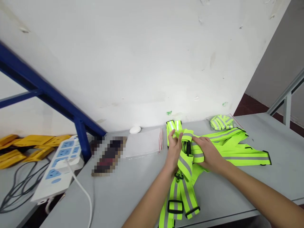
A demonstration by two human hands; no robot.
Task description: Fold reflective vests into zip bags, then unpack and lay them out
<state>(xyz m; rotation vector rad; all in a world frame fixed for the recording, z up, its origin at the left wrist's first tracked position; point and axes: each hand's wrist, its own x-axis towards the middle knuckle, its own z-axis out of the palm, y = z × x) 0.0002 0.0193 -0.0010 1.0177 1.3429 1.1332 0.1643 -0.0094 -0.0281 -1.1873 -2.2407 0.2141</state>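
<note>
Neon yellow-green reflective straps (186,163) with grey stripes and black buckles are bunched between my two hands. My left hand (174,147) grips the bundle from the left, fingers bent around the strap. From the right, my right hand (209,153) is closed on the same bundle. Loose ends hang toward the table's front edge, with a black slide buckle (175,206) on one of them. More of the same strapping (244,157) lies spread on the table to the right of my right hand. The fingertips are partly hidden by the webbing.
A clear bag of folded straps (222,122) lies at the back right. Clear zip bags (143,142) and a white oval object (135,129) are by the wall. Left are a white power strip (59,167) with cables, a blue metal frame (82,139) and yellow items (35,141).
</note>
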